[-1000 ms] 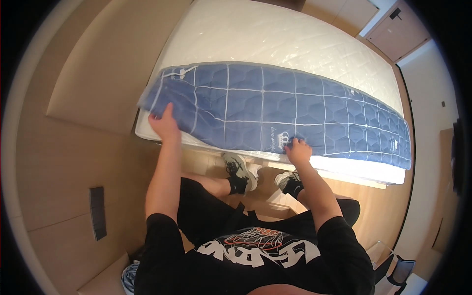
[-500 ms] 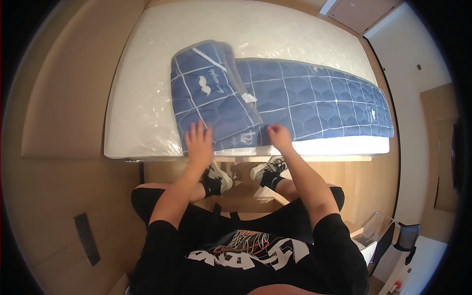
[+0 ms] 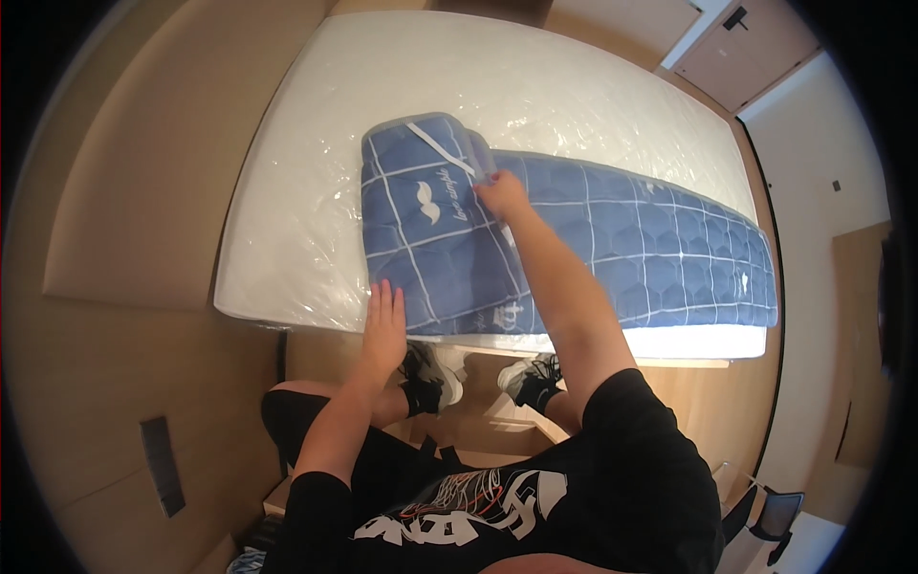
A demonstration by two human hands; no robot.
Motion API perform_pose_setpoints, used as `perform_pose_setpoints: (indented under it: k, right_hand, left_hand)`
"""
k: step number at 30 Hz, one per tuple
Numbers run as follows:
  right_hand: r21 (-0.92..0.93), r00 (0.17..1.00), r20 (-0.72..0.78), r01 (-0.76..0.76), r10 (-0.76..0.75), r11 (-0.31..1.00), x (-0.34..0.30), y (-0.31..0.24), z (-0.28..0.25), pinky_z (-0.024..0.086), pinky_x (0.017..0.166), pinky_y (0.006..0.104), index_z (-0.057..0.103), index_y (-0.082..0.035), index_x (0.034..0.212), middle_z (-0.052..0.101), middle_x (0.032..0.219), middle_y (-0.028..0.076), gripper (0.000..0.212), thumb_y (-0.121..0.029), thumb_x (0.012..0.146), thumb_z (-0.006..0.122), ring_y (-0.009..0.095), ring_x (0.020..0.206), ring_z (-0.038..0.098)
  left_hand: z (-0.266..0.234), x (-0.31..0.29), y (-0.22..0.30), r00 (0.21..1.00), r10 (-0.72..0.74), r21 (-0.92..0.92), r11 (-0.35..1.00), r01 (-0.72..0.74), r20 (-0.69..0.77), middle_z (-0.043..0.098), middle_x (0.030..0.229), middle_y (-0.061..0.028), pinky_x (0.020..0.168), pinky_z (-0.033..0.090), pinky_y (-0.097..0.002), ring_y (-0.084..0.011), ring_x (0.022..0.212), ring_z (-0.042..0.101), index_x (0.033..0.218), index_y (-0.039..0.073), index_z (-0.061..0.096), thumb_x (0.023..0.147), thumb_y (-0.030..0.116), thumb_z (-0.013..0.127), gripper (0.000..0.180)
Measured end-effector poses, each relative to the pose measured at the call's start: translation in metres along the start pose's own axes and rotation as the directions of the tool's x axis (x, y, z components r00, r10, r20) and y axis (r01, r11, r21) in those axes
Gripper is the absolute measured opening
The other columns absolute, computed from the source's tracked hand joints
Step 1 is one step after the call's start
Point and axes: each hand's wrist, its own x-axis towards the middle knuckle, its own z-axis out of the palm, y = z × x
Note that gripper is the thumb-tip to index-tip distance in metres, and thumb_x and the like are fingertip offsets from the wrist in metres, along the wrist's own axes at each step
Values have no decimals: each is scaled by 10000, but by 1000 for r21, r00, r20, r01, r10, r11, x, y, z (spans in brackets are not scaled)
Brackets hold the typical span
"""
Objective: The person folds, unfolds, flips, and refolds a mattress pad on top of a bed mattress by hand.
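A blue quilted mattress pad [image 3: 631, 239] with a white grid lies in a long folded strip along the near side of the bed mattress [image 3: 316, 143]. Its left end is folded over into a thicker layered part with a moustache print and a white elastic strap [image 3: 440, 148]. My left hand [image 3: 385, 325] rests with straight fingers on the near left corner of that folded part. Farther away, my right hand [image 3: 502, 196] has its fingers closed at the right edge of the fold, by the strap's end. The fingertips there are partly hidden.
Clear plastic film covers the white mattress. A padded headboard [image 3: 143, 182] stands at the left. Below the mattress edge are my shoes [image 3: 435, 378] and an open box-like compartment [image 3: 488, 435]. A chair [image 3: 779, 517] is at the lower right.
My right hand has moved away from me, from the near edge up to the far part of the fold. My left hand stays at the near left corner. The view has shifted.
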Motion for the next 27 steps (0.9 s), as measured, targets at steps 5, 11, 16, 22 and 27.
perform_pose_setpoints:
  k: [5, 11, 16, 22, 27]
  right_hand:
    - [49, 994, 109, 2, -7, 999, 37, 26, 17, 514, 845, 429, 685, 13, 1035, 694, 1008, 225, 488, -419, 813, 720, 369, 980, 664]
    - [83, 999, 23, -47, 45, 995, 23, 81, 8, 511, 827, 438, 693, 47, 990, 690, 962, 249, 453, -382, 850, 661, 385, 950, 666]
    - [357, 977, 160, -189, 139, 915, 22, 58, 4, 513, 815, 413, 674, 73, 1047, 689, 990, 268, 435, -303, 828, 662, 373, 937, 681]
    - [116, 966, 254, -65, 34, 991, 18, 50, -13, 521, 768, 413, 670, 74, 981, 694, 944, 243, 407, -292, 804, 684, 354, 878, 682]
    - [56, 929, 370, -42, 18, 998, 35, 45, -14, 529, 789, 417, 689, 57, 957, 700, 941, 240, 451, -361, 785, 696, 362, 880, 684]
  left_hand:
    - [10, -2, -9, 999, 34, -44, 999, -32, 42, 249, 1560, -266, 1172, 237, -528, -466, 1445, 221, 1461, -51, 330, 853, -66, 446, 619]
    - [18, -2, -19, 999, 36, -54, 998, -34, 28, 300, 1544, -255, 1162, 250, -540, -472, 1421, 278, 1446, -40, 365, 849, -54, 457, 605]
    - [-1, 2, -8, 997, 43, 56, 997, -47, 71, 303, 1550, -220, 1166, 262, -517, -426, 1442, 251, 1438, 18, 406, 879, 38, 535, 574]
    - [-58, 66, -57, 989, 93, -630, 776, 0, 114, 487, 1372, -182, 1055, 399, -446, -359, 1280, 447, 1290, 85, 569, 732, 130, 728, 581]
    - [-68, 242, -148, 999, 10, -561, 828, 17, 45, 545, 1379, -131, 1086, 388, -361, -293, 1307, 487, 1294, 77, 564, 764, -58, 607, 549]
